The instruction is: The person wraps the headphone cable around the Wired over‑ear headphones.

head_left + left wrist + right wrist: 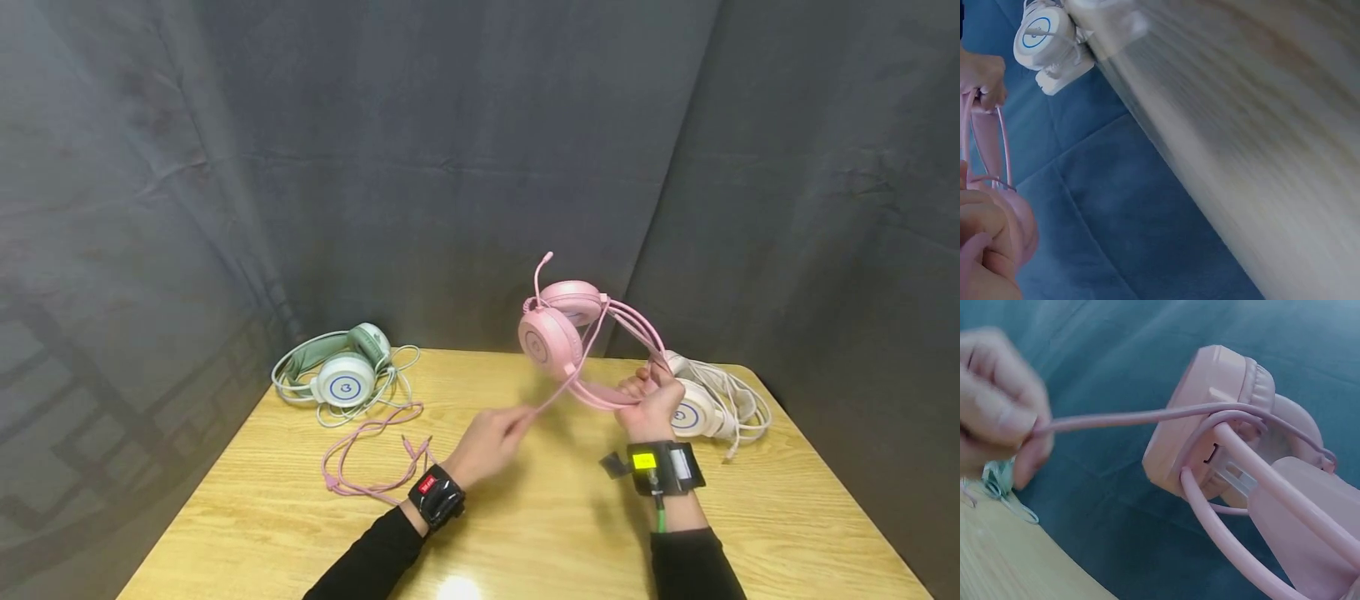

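- Left hand [487, 446]: fingers curled; thumb and fingers pinch the thin, round, pink cable [1116, 419]. The hand is slightly blurred.
- Right hand [651, 404]: fingers curled around the headband of the pink plastic over-ear headset [551, 340], at the end opposite the earcups.
- Headset position: held above the table, right of centre in the head view, earcups directed away from the right hand. The slim pink boom microphone [537, 279] points upward.
- Cable routing: a straight run extends from the left hand to the headset. In the right wrist view, the cable crosses the headband rails beside one earcup, with a loop around them.
- Cable remainder: lies in loose bends on the light wood-grain table [525, 533], left of the left hand. Two slender pink plugs [408, 447] lie near these bends.
- Left rear of table: a white headset with green cushions [345, 388], its pale cable gathered beside it.
- Right rear of table: an all-white headset [690, 417] with bundled white cable, partly hidden by the right hand.
- Wrists: black straps are worn on both.
- Background: dark grey cloth [450, 167] encloses the table.
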Demonstrator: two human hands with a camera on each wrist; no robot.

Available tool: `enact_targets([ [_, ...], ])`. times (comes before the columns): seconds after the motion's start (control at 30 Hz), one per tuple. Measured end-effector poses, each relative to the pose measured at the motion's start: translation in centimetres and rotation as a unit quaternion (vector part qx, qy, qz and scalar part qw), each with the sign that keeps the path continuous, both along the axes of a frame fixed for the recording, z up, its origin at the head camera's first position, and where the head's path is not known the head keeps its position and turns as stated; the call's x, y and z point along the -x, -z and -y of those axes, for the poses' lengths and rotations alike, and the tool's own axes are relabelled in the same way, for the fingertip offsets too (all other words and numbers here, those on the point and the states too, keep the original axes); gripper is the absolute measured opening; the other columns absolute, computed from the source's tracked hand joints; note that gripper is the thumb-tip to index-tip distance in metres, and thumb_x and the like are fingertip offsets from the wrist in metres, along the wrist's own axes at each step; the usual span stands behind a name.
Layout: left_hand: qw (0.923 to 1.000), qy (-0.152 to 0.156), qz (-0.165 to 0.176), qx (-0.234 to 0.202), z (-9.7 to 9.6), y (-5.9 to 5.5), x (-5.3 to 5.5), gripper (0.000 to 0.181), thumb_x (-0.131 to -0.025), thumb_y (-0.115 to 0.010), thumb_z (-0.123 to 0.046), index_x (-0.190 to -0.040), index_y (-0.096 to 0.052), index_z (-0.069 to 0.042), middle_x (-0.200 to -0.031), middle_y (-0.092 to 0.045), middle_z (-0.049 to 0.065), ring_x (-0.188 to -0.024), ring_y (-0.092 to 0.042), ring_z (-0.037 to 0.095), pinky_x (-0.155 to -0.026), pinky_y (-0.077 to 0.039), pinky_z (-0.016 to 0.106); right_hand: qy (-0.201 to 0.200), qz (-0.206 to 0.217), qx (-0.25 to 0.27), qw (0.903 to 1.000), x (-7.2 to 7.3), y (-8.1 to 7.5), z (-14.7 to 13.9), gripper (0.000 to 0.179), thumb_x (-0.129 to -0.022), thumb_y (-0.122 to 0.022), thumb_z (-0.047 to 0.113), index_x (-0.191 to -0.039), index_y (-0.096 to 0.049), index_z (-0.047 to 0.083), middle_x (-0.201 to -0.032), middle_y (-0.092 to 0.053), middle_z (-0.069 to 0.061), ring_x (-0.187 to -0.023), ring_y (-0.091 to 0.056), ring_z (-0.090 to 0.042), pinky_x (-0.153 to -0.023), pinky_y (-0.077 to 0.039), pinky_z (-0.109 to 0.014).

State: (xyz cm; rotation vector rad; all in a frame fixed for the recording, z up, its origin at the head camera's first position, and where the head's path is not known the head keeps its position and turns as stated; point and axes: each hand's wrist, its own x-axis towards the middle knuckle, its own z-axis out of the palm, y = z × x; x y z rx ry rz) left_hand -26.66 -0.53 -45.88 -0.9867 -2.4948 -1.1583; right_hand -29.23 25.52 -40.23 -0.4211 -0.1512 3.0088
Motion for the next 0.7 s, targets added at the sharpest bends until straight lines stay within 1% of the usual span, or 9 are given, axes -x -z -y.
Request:
enact_targets([
  [0.07,0.9999,0.002,0.011,-0.01,0.3,0.1,0.1,0.035,-0.104,-0.044,-0.036,-0.119,-0.068,-0.017,-0.06,-0.044,-0.011,-0.047,-0.034,0.0,-0.041,-0.035,0.018,-0.001,-0.002,0.014,0.9999,0.0,0.0,-0.1,0.014,-0.084,-0.041,0.004,-0.072,-0.042,0.011,-0.059,-0.043,-0.004,-0.041,-0.022,-0.013,-0.038,-0.017,-0.025],
  [0.17,0.9988,-0.003,0.044,-0.02,0.7,0.3,0.3,0.03,-0.103,-0.047,-0.035,-0.116,-0.07,-0.02,-0.061,-0.043,-0.01,-0.048,-0.034,0.001,-0.042,-0.034,0.018,-0.004,0.002,0.027,0.9996,0.1,-0.2,-0.3,0.018,-0.091,-0.036,0.007,-0.075,-0.044,0.012,-0.059,-0.041,-0.004,-0.042,-0.02,-0.014,-0.038,-0.018,-0.026],
  [0.27,0.9966,-0.003,0.077,-0.028,1.3,0.3,0.6,0.026,-0.102,-0.05,-0.032,-0.111,-0.072,-0.02,-0.062,-0.043,-0.01,-0.052,-0.036,0.001,-0.046,-0.035,0.018,-0.002,0.004,0.044,0.999,0.2,-0.2,-0.6,0.021,-0.088,-0.036,0.005,-0.071,-0.044,0.012,-0.058,-0.039,-0.004,-0.042,-0.018,-0.014,-0.04,-0.014,-0.026],
  [0.33,0.9955,0.01,0.088,-0.033,1.5,0.2,0.4,0.024,-0.102,-0.051,-0.031,-0.107,-0.072,-0.019,-0.063,-0.045,-0.008,-0.053,-0.037,0.001,-0.047,-0.037,0.019,0.001,0.007,0.059,0.9982,0.1,-0.2,-0.8,0.017,-0.082,-0.038,0.004,-0.067,-0.042,0.011,-0.057,-0.038,-0.004,-0.042,-0.018,-0.014,-0.042,-0.011,-0.024],
  [0.4,0.9955,0.036,0.082,-0.032,1.5,0.1,0.0,0.024,-0.102,-0.052,-0.029,-0.105,-0.072,-0.017,-0.066,-0.051,-0.005,-0.054,-0.038,0.0,-0.049,-0.039,0.018,0.022,0.002,0.056,0.9982,0.0,-0.2,-0.9,0.011,-0.072,-0.041,0.002,-0.064,-0.041,0.01,-0.056,-0.038,-0.004,-0.042,-0.018,-0.013,-0.042,-0.011,-0.024],
  [0.5,0.9949,0.085,0.05,-0.022,1.0,-0.1,-1.1,0.025,-0.102,-0.051,-0.027,-0.105,-0.071,-0.014,-0.07,-0.06,0.002,-0.055,-0.04,-0.004,-0.05,-0.042,0.016,0.05,0.005,0.032,0.9982,0.0,-0.1,-0.8,0.016,-0.077,-0.043,0.004,-0.062,-0.042,0.008,-0.052,-0.037,-0.004,-0.042,-0.018,-0.013,-0.04,-0.013,-0.025],
  [0.57,0.993,0.116,0.02,-0.012,0.5,-0.3,-1.7,0.025,-0.103,-0.05,-0.027,-0.105,-0.071,-0.013,-0.07,-0.062,0.002,-0.055,-0.04,-0.006,-0.051,-0.042,0.013,0.064,0.009,0.011,0.9979,0.0,-0.1,-0.7,0.021,-0.081,-0.044,0.007,-0.06,-0.042,0.007,-0.049,-0.036,-0.003,-0.041,-0.018,-0.013,-0.038,-0.013,-0.026],
  [0.63,0.9902,0.139,-0.017,0.002,0.0,-0.5,-2.1,0.026,-0.103,-0.048,-0.027,-0.101,-0.071,-0.014,-0.064,-0.058,-0.002,-0.053,-0.039,-0.008,-0.05,-0.042,0.011,0.068,0.017,0.0,0.9976,0.1,-0.1,-0.7,0.027,-0.084,-0.045,0.009,-0.058,-0.042,0.005,-0.046,-0.034,-0.002,-0.041,-0.017,-0.012,-0.039,-0.013,-0.026],
  [0.7,0.9879,0.15,-0.037,0.013,-0.4,-0.6,-2.2,0.027,-0.104,-0.047,-0.028,-0.096,-0.07,-0.015,-0.059,-0.051,-0.008,-0.05,-0.036,-0.008,-0.047,-0.039,0.01,0.072,0.02,-0.013,0.9971,0.0,-0.2,-0.6,0.032,-0.088,-0.043,0.011,-0.057,-0.041,0.005,-0.045,-0.033,-0.002,-0.041,-0.017,-0.012,-0.039,-0.012,-0.025],
])
